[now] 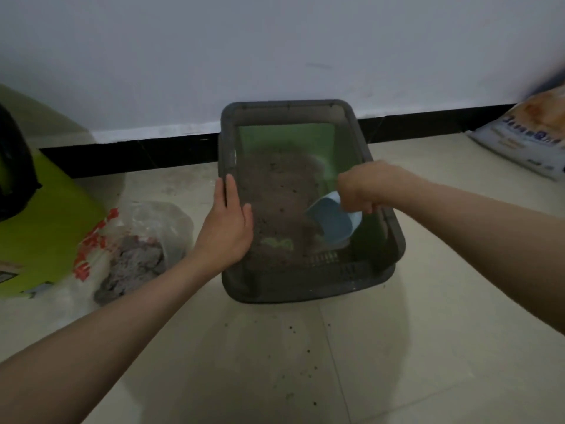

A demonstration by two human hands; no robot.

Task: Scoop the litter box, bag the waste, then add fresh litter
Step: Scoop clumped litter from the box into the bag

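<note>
A dark grey litter box (394, 237) with green inner walls stands on the tiled floor against the wall, holding brownish litter (279, 191). My left hand (227, 224) rests on the box's left rim, thumb over the inner edge. My right hand (362, 186) grips the handle of a light blue scoop (331, 221), whose bowl sits down in the right side of the box, touching the litter. A clear plastic bag (143, 221) with red print lies on the floor to the left, open, with grey clumped waste (134, 261) inside.
A lime-green container (46, 228) with a black part stands at the far left. A printed litter sack (526, 136) leans at the far right by the black baseboard. Loose litter grains (293, 356) are scattered on the tiles in front of the box.
</note>
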